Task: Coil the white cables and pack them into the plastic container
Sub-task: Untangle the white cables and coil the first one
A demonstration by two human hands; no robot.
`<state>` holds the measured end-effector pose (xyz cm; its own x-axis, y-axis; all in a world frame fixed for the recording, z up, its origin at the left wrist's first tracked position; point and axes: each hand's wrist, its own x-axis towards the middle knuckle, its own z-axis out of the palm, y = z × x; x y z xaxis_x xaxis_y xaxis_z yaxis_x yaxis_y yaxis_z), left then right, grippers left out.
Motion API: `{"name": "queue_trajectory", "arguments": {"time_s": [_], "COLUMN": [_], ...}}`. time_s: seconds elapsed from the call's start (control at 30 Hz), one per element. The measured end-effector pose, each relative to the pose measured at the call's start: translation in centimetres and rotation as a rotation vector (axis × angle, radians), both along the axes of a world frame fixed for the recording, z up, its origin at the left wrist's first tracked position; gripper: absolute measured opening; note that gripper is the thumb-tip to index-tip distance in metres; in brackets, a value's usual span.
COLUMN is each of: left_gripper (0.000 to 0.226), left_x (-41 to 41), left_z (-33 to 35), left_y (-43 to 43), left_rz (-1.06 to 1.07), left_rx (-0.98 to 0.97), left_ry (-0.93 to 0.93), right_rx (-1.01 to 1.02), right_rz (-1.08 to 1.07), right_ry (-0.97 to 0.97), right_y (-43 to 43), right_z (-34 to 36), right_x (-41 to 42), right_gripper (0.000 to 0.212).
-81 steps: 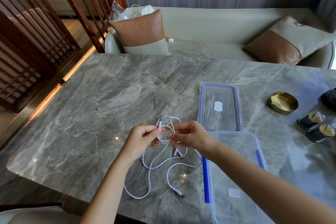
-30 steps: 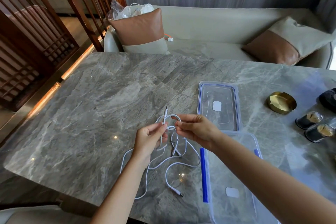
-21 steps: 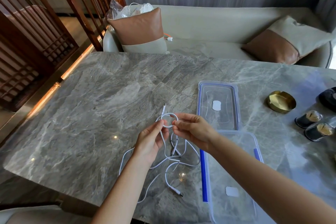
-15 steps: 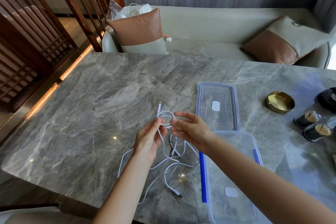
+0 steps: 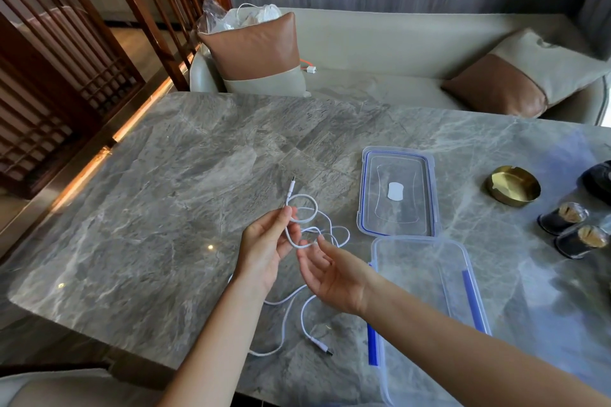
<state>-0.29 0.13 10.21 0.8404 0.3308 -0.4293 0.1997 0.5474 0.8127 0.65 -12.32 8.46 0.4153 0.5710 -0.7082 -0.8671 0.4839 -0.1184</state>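
Observation:
A thin white cable [image 5: 305, 208] lies partly looped above the grey marble table [image 5: 148, 208]. My left hand [image 5: 264, 248] pinches it near one plug end, which sticks up, with a small loop beside the fingers. Just to the right, my right hand [image 5: 330, 271] is palm up with relaxed fingers, and the cable runs over its fingertips. The cable's slack trails down to the table's front edge, ending in a plug [image 5: 322, 348]. The clear plastic container [image 5: 469, 291] with blue clips stands to the right of my hands, with nothing in it.
The container's clear lid [image 5: 398, 192] lies flat behind it. A brass dish [image 5: 512, 185] and two small dark cups [image 5: 573, 228] stand at the right. Behind the table is a sofa with cushions and a plastic bag [image 5: 231, 18] of more white cables.
My right hand let go of the loop, dropped lower and turned palm up. My left hand keeps its pinch on the cable, and a small loop has formed by it.

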Motion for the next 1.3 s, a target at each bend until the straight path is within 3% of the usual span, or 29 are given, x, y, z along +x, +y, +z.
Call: {"name": "queue_trajectory", "arguments": {"time_s": [0.13, 0.3, 0.4, 0.57, 0.77, 1.0, 1.3], "left_gripper": [0.016, 0.014, 0.015, 0.015, 0.015, 0.016, 0.017], "left_x": [-0.2, 0.0, -0.2, -0.4, -0.2, -0.7, -0.6], "left_z": [0.1, 0.0, -0.6, -1.4, -0.8, -0.3, -0.2], "left_y": [0.3, 0.9, 1.7, 2.8, 3.9, 3.5, 4.0], "left_rz": [-0.065, -0.132, -0.186, -0.236, -0.411, -0.537, -0.582], "left_rx": [0.152, 0.366, 0.447, 0.634, 0.734, 0.582, 0.497], "left_ry": [-0.015, -0.004, 0.008, 0.026, 0.016, 0.010, 0.035], "right_rx": [-0.136, -0.351, -0.440, -0.527, -0.549, -0.569, -0.646], "right_rz": [-0.026, 0.049, 0.119, 0.142, 0.255, 0.275, 0.409], "right_ry": [-0.203, -0.700, -0.869, -0.898, -0.931, -0.906, -1.102], "right_y": [0.5, -0.3, -0.5, -0.5, -0.9, -1.2, -1.8], "right_z": [0.0, 0.4, 1.0, 1.0, 1.1, 1.2, 0.9], "right_x": [0.0, 0.3, 0.2, 0.2, 1.6, 2.6, 3.2], "right_gripper": [0.015, 0.018, 0.018, 0.027, 0.018, 0.018, 0.018]}}
